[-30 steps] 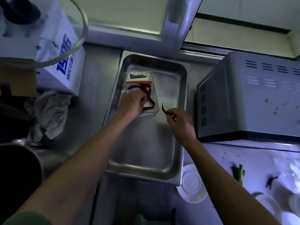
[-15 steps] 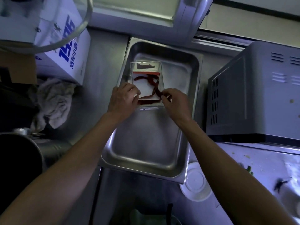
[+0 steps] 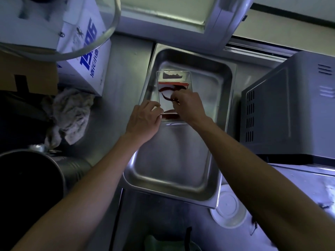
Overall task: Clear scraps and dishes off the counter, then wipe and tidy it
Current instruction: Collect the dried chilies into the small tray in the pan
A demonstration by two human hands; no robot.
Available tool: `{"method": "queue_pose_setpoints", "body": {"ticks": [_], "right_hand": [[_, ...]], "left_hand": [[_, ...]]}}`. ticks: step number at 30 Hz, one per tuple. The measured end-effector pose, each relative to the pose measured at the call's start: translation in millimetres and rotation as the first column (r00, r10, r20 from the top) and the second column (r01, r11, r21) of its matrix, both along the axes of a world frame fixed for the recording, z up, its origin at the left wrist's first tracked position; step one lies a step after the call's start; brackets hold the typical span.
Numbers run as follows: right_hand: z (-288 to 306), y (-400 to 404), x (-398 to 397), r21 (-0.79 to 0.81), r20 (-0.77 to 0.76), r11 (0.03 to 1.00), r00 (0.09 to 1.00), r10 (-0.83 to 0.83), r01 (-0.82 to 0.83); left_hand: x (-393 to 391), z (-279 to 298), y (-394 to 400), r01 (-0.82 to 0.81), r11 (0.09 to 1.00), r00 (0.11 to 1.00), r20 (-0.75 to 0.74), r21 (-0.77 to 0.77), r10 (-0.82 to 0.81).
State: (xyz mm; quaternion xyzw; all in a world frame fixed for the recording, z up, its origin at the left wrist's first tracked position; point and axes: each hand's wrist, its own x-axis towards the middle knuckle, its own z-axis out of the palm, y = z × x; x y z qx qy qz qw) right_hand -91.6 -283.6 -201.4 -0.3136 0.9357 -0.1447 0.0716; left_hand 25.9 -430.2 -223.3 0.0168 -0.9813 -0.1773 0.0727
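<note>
Two hands over steel tray [image 3: 183,171] on counter [image 3: 126,73]. Left hand [image 3: 145,120] at near-left corner of clear plastic box [image 3: 174,77], fingers curled against its edge, steadying it; exact grip partly hidden, looks like a pinch on the rim. Right hand [image 3: 190,105] inside the box from the near-right, fingertips pinched on a dried red chili [image 3: 167,97]. More dried chilies [image 3: 172,87] lying in the box, dark red, curved. Box sitting in far half of tray, long side running away from camera, red strip across its far end. Near half of tray bare metal, glare on near-left rim.

Left of tray: crumpled grey rag [image 3: 70,115] on counter, well apart from tray. White carton with blue print [image 3: 87,51] behind the rag. Glass bowl rim [image 3: 101,38] hanging into view top left, overlapping carton. Dark round pot [image 3: 30,187] at lower left, partly cropped.

Right of tray: grey microwave [image 3: 290,109], vented side facing tray, just beside it. White round lid [image 3: 228,209] near tray's near-right corner, partly tucked under the tray rim and crossed by right forearm. Dark chili scraps [image 3: 326,205] on lit surface at far right, small, blurred. Window frame [image 3: 163,15] along the top. Scene dim, blue cast.
</note>
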Motion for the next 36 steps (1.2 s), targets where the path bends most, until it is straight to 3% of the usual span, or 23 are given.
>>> {"method": "queue_pose_setpoints", "body": {"ticks": [5, 11, 17, 36], "right_hand": [[0.5, 5.8, 7.2, 0.003, 0.032, 0.999, 0.998, -0.045, 0.045], [20.5, 41.6, 40.8, -0.106, 0.026, 0.99, 0.995, -0.095, 0.097], [31.4, 103.5, 93.7, -0.157, 0.145, 0.961, 0.968, -0.205, 0.227], [27.1, 347.0, 293.1, -0.214, 0.3, 0.749, 0.772, -0.56, 0.627]], "left_hand": [[4.0, 8.0, 4.7, -0.012, 1.0, 1.0, 0.023, 0.026, 0.011], [16.4, 23.0, 24.5, 0.008, 0.999, 0.998, 0.055, 0.036, -0.01], [39.4, 28.9, 58.7, 0.062, 0.997, 0.988, 0.142, 0.041, -0.068], [158.4, 51.0, 275.2, 0.363, 0.932, 0.919, 0.17, -0.02, -0.355]]}}
